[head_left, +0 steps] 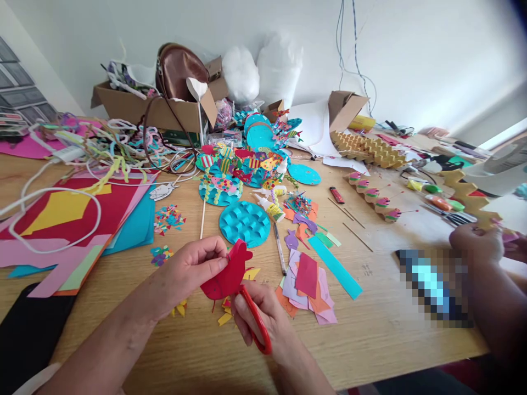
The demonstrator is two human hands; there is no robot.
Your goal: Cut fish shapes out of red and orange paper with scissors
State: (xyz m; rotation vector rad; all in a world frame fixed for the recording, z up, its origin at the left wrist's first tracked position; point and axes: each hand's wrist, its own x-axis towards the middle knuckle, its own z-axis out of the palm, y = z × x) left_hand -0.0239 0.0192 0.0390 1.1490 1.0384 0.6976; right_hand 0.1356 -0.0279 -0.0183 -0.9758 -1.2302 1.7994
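My left hand (193, 269) pinches a red paper cut-out (228, 274) shaped like a bird or fish, held just above the wooden table (370, 334). My right hand (263, 318) grips red-handled scissors (257, 321), whose blades reach up into the lower edge of the red shape. Small yellow and orange paper scraps (224, 318) lie under both hands. A round teal disc with raised bumps (244, 223) sits just beyond the cut-out.
Coloured paper offcuts (307, 285) and a teal strip (335, 267) lie to the right. Stacked paper sheets (69, 219) and white cord fill the left. Cardboard boxes (164, 107) stand at the back. Another person's hands (480, 244) work at the right edge.
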